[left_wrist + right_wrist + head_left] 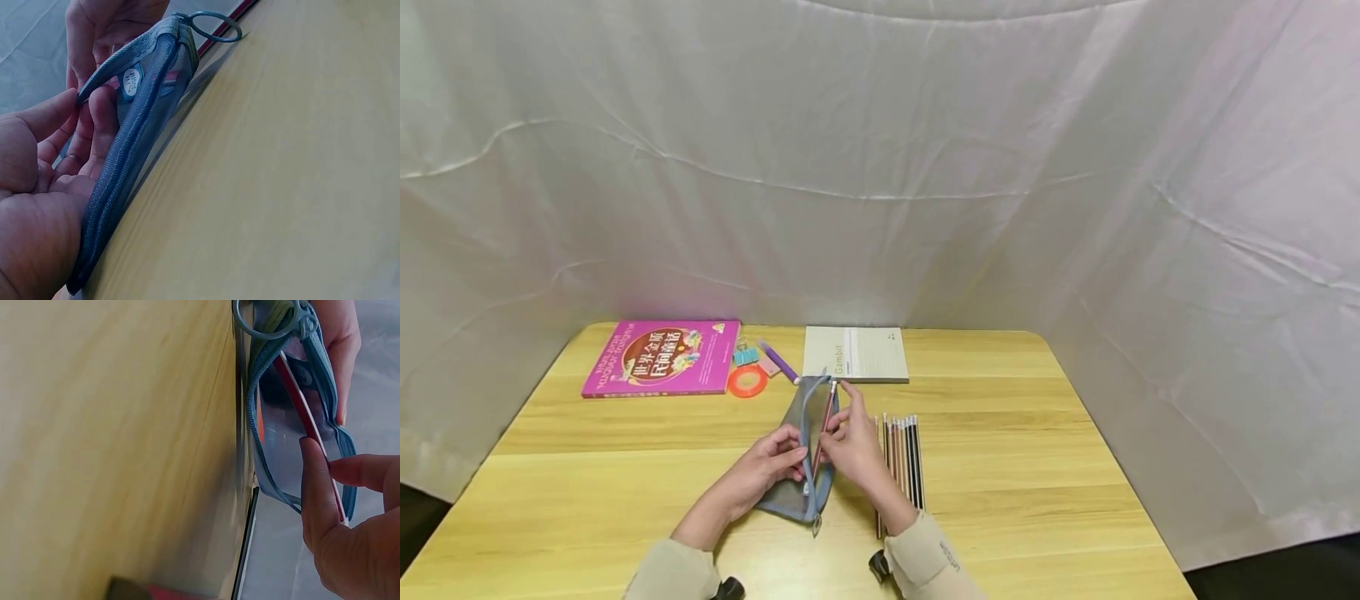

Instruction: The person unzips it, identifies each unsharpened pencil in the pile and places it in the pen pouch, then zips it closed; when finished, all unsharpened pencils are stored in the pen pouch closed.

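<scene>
**Entry: red pencil going into grey mesh pencil case, mid-table**

Grey mesh pencil case (pixel 805 450): lying near the front middle of the wooden table (pixel 1037 467), zip open along its length, mouth turned up; ring pull (pixel 215 26) at one end.

Left hand (pixel 771 467): pinching the near lip of the case between thumb and fingertips (pixel 100 119), pulling the mouth apart.

Right hand (pixel 853 446): gripping a red pencil (pixel 824 425) between thumb and fingers (pixel 315 487); shaft lying slanted in the open mouth, far end near the top corner of the case.

Row of pencils (pixel 904 458): laid side by side just right of the case, partly under the right wrist.

Handling, as judged: best done with the mouth held wide and taut, pencil lowered parallel to the zip line rather than tip-first, to avoid snagging mesh or zip teeth; release only once the whole shaft sits below the lip.

Edges and room: bare wood to the left and right of the hands and toward the front edge; right wrist close over the pencil row, so a sideways sweep could roll them. Behind the case, near: notepad (pixel 855 354), purple pen (pixel 778 361), orange tape ring (pixel 747 381), small clips (pixel 747 356), pink book (pixel 662 357). White sheeting (pixel 880 167) closing in back and sides.
</scene>
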A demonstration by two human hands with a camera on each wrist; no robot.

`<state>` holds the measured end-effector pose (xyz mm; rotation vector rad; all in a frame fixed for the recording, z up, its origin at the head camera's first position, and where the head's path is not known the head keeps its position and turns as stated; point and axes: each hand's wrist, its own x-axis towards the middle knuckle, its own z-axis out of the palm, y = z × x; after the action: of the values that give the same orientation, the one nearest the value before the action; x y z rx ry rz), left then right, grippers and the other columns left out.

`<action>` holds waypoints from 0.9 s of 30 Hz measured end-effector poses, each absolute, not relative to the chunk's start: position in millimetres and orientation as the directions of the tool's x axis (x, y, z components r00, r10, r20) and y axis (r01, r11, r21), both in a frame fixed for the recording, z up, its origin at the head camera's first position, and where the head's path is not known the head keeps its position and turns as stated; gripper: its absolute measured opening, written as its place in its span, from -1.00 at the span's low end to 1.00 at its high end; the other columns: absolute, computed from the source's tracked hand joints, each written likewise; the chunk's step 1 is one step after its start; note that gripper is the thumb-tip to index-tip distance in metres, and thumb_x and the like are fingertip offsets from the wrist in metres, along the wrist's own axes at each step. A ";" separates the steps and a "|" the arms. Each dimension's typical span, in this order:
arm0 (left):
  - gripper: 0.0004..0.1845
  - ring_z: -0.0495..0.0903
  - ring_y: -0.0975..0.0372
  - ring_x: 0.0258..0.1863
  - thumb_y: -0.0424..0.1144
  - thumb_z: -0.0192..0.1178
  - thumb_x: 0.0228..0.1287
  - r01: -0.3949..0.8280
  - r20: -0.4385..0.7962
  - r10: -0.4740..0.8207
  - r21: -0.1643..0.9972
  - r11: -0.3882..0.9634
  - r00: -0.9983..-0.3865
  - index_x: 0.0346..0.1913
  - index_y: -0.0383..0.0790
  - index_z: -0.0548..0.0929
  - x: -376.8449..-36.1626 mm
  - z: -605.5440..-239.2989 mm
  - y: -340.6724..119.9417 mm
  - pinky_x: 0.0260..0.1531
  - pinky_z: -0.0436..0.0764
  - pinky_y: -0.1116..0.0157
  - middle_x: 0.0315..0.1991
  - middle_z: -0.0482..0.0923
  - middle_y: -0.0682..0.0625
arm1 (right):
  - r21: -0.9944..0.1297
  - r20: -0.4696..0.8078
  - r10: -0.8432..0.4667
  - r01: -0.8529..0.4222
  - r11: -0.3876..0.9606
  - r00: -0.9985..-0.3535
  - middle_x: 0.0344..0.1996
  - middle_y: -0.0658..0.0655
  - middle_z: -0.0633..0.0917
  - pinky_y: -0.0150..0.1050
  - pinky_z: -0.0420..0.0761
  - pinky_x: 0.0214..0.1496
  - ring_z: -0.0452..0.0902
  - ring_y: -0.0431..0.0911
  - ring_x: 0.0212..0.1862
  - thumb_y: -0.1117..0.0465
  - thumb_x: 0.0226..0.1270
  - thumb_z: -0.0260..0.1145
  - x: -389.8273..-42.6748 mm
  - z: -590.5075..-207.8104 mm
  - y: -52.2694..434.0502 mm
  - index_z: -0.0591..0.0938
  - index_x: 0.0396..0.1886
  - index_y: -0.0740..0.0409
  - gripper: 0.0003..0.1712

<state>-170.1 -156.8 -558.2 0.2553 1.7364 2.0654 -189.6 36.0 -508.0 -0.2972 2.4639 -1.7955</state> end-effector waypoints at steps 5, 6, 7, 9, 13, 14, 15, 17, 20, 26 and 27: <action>-0.81 0.58 0.24 -0.23 -0.22 0.14 0.57 -0.204 -0.140 0.417 0.972 -0.114 -0.898 0.04 -0.26 0.46 -170.8 -557.8 -154.9 -0.12 0.63 0.33 -0.09 0.55 -0.02 | -0.934 0.056 -0.211 -0.127 0.335 -0.976 -0.25 0.16 0.63 -0.24 0.75 -0.45 0.61 -0.24 -0.49 0.59 0.17 0.37 -189.9 -506.1 36.1 0.12 0.62 0.17 0.06; -0.79 0.58 0.24 -0.23 -0.22 0.14 0.57 -0.201 -0.137 0.417 0.973 -0.113 -0.898 0.05 -0.29 0.45 -170.9 -557.6 -154.7 -0.13 0.63 0.32 -0.10 0.55 -0.02 | -0.931 0.058 -0.212 -0.129 0.342 -0.976 -0.24 0.17 0.63 -0.27 0.74 -0.46 0.61 -0.24 -0.49 0.59 0.17 0.37 -190.2 -506.0 36.2 0.14 0.61 0.17 0.05; -0.76 0.58 0.24 -0.23 -0.21 0.14 0.57 -0.193 -0.132 0.416 0.975 -0.108 -0.900 0.06 -0.32 0.44 -170.5 -557.1 -154.5 -0.15 0.63 0.32 -0.11 0.55 -0.02 | -0.928 0.061 -0.212 -0.133 0.347 -0.975 -0.25 0.18 0.64 -0.28 0.73 -0.47 0.61 -0.23 -0.49 0.59 0.16 0.38 -190.6 -506.3 36.0 0.16 0.61 0.17 0.04; -0.72 0.58 0.23 -0.24 -0.21 0.14 0.57 -0.160 -0.109 0.414 0.983 -0.089 -0.904 0.06 -0.37 0.43 -169.2 -555.3 -152.7 -0.20 0.63 0.33 -0.12 0.58 -0.06 | -0.925 0.056 -0.213 -0.131 0.356 -0.975 -0.26 0.20 0.64 -0.31 0.71 -0.49 0.63 -0.18 -0.50 0.59 0.15 0.38 -191.5 -507.1 35.8 0.19 0.59 0.17 0.02; -0.69 0.60 0.25 -0.32 -0.19 0.15 0.57 -0.104 -0.068 0.408 0.992 -0.065 -0.911 0.04 -0.42 0.41 -164.8 -550.9 -147.1 -0.35 0.65 0.35 -0.21 0.59 -0.06 | -0.923 0.037 -0.217 -0.116 0.366 -0.976 -0.29 0.20 0.66 -0.33 0.70 -0.49 0.66 -0.14 -0.50 0.57 0.16 0.40 -192.8 -510.5 35.5 0.19 0.58 0.18 0.01; -0.69 0.60 0.25 -0.34 -0.19 0.15 0.57 -0.097 -0.063 0.407 0.993 -0.063 -0.911 0.04 -0.42 0.41 -164.8 -550.5 -145.5 -0.37 0.65 0.35 -0.24 0.59 -0.05 | -0.926 0.027 -0.214 -0.105 0.363 -0.976 -0.30 0.19 0.66 -0.33 0.70 -0.49 0.66 -0.13 -0.49 0.57 0.16 0.40 -192.8 -510.8 35.8 0.18 0.58 0.18 0.01; -0.69 0.60 0.26 -0.36 -0.19 0.14 0.57 -0.098 -0.062 0.407 0.993 -0.067 -0.911 0.03 -0.41 0.41 -164.7 -550.1 -144.1 -0.40 0.65 0.36 -0.26 0.60 -0.04 | -0.928 0.020 -0.212 -0.097 0.360 -0.977 -0.30 0.18 0.67 -0.33 0.71 -0.47 0.66 -0.14 -0.49 0.56 0.17 0.40 -193.1 -511.2 36.1 0.18 0.59 0.18 0.01; -0.70 0.60 0.27 -0.39 -0.19 0.15 0.57 -0.106 -0.068 0.405 0.992 -0.072 -0.912 0.02 -0.41 0.41 -164.0 -550.6 -143.0 -0.42 0.65 0.36 -0.31 0.58 0.00 | -0.940 0.012 -0.208 -0.082 0.332 -0.978 -0.30 0.21 0.67 -0.29 0.73 -0.46 0.69 -0.09 -0.48 0.57 0.18 0.40 -192.3 -512.2 35.8 0.17 0.59 0.18 0.02; -0.72 0.60 0.28 -0.41 -0.19 0.14 0.58 -0.113 -0.072 0.406 0.990 -0.078 -0.911 0.01 -0.39 0.42 -164.1 -551.6 -142.6 -0.44 0.65 0.37 -0.34 0.56 -0.01 | -0.955 -0.011 -0.203 -0.050 0.293 -0.979 -0.27 0.24 0.66 -0.22 0.77 -0.41 0.71 -0.03 -0.46 0.57 0.18 0.41 -191.6 -510.7 36.3 0.16 0.60 0.18 0.03; -0.77 0.58 0.28 -0.44 -0.19 0.12 0.58 -0.123 -0.076 0.412 0.988 -0.089 -0.908 -0.03 -0.32 0.42 -163.2 -552.1 -144.3 -0.45 0.63 0.39 -0.32 0.52 -0.01 | -0.973 -0.048 -0.202 0.000 0.233 -0.978 -0.12 0.40 0.64 -0.17 0.79 -0.35 0.73 -0.04 -0.45 0.56 0.21 0.39 -192.8 -503.5 47.1 0.13 0.61 0.21 0.03; -0.77 0.58 0.28 -0.44 -0.18 0.12 0.59 -0.125 -0.078 0.411 0.988 -0.089 -0.908 -0.03 -0.31 0.42 -163.0 -552.1 -144.7 -0.45 0.63 0.39 -0.32 0.52 -0.01 | -0.974 -0.052 -0.201 0.005 0.227 -0.978 -0.10 0.42 0.64 -0.16 0.79 -0.34 0.73 -0.04 -0.45 0.56 0.22 0.39 -193.4 -501.8 50.3 0.13 0.62 0.21 0.02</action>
<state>-163.0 -144.7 -552.1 0.3102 1.8320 2.0574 -193.4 50.3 -501.8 -0.1872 2.3252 -1.8463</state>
